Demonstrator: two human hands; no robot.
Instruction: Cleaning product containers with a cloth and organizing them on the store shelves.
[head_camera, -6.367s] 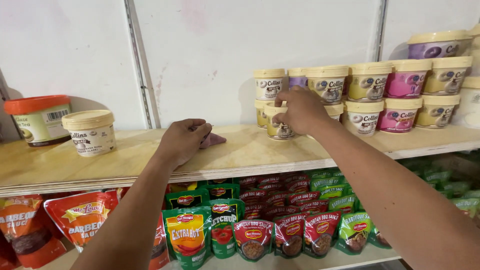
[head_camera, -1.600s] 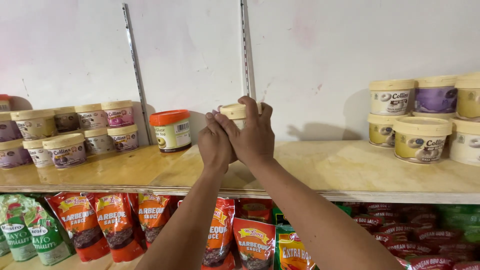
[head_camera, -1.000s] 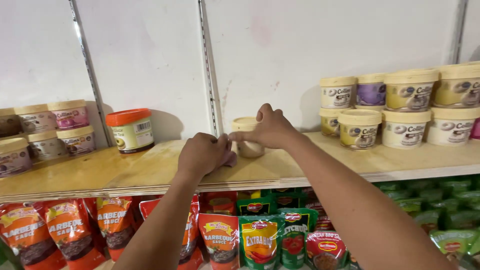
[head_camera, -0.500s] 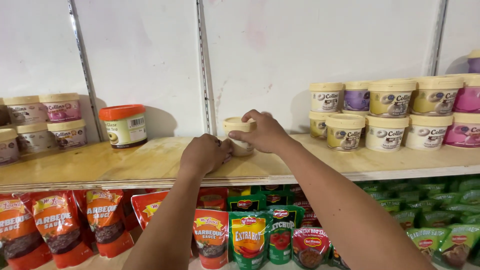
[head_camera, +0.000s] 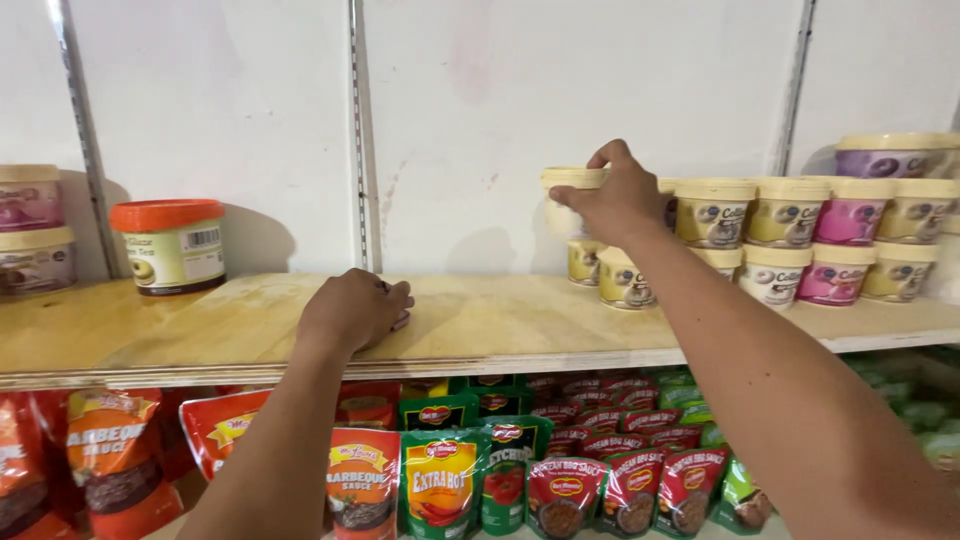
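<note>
2 bare forearms, no sleeves visible, left hand (head_camera: 352, 310), right hand (head_camera: 612, 200), no jewellery visible

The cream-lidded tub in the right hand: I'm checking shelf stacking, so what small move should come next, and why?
Probably lower the tub onto the tubs below and let go. The right hand holds it at the left end of the upper row, level with it. The left hand rests on the shelf.

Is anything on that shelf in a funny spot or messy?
One thing: the tub with the orange lid stands alone on the wooden shelf, apart from the stacked cream-lidded tubs. The right hand holds one cream-lidded tub beside that stack. Nothing looks spilled or broken.
</note>
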